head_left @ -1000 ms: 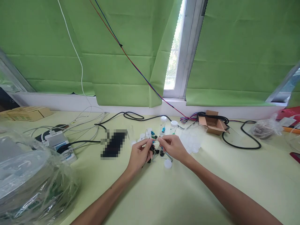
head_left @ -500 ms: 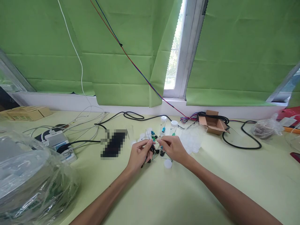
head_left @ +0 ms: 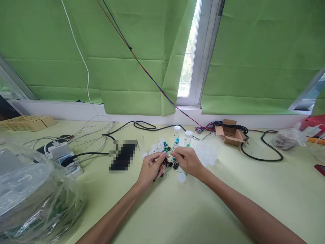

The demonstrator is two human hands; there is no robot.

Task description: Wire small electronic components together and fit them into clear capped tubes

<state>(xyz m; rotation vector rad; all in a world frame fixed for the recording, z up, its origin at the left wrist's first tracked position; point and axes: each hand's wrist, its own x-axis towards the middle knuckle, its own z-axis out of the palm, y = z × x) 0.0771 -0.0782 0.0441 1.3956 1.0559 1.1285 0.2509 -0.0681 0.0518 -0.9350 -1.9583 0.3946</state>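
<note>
Close together over a small pile of parts, both my hands work with bent, pinched fingers. My left hand [head_left: 151,166] is closed, thumb against forefinger; dark bits show beside and beneath its fingers. My right hand [head_left: 187,160] is closed in a pinch, its tips almost touching the left's. What either pinches is too small to name. Around the fingertips lie small black parts [head_left: 175,166] and blue-green parts [head_left: 165,144], several with thin metal wires. A white round cap [head_left: 182,177] lies just below. Behind the hands stand white-capped clear bottles [head_left: 188,134] with coloured parts in or by them.
Translucent discs [head_left: 207,153] are heaped right of the hands. An open cardboard box [head_left: 231,133] and black cable [head_left: 264,159] lie farther right. To the left are a pixelated dark patch [head_left: 124,156], a power strip [head_left: 64,157] with cables, and a large plastic-wrapped bundle [head_left: 38,193].
Hardly anything differs. Both hands stay at the same spot in the same pinch, with only tiny finger shifts, and the view moves very slightly.
</note>
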